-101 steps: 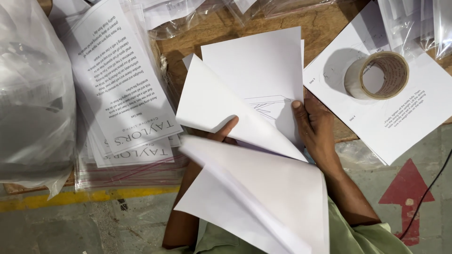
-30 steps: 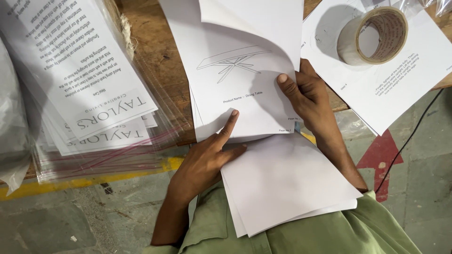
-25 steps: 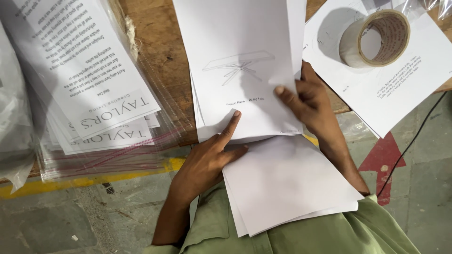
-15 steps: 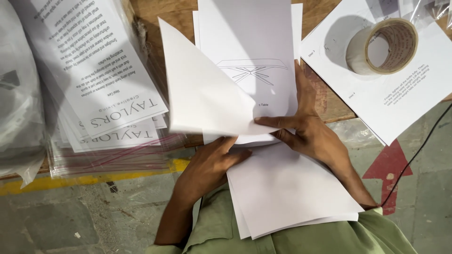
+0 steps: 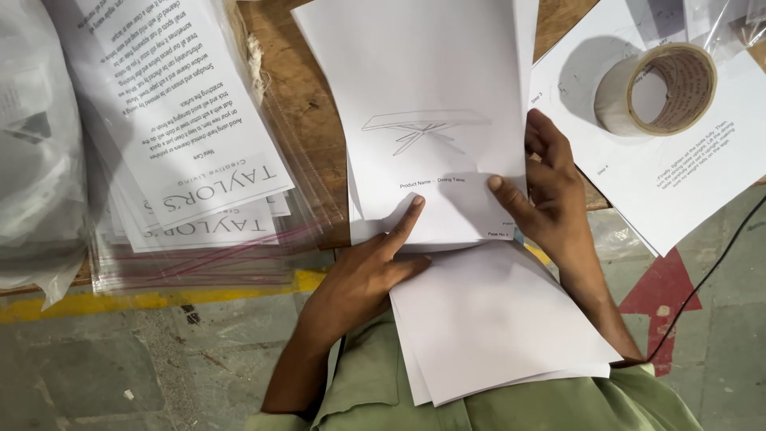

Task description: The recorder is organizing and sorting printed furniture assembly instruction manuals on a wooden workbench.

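A stack of white sheets point(image 5: 431, 88) lies on the wooden table edge, its top page showing a line drawing of a table. My left hand point(image 5: 367, 271) rests its index finger on the bottom edge of the top sheet. My right hand point(image 5: 546, 191) grips the stack's right edge, thumb pressed on the page near its lower right corner. A second pile of blank white sheets point(image 5: 495, 319) lies on my lap, against my green shirt, partly under both wrists.
A pile of printed leaflets in clear plastic sleeves point(image 5: 183, 160) lies at the left. A roll of brown tape point(image 5: 658, 88) stands on a printed sheet point(image 5: 678, 175) at the right. White plastic bags point(image 5: 32, 160) fill the far left. A black cable point(image 5: 710, 271) crosses the floor.
The sheet my right hand was turning half a second ago now lies flat on the stack. My right hand moved up to the stack's right edge; my left index finger now touches the page.
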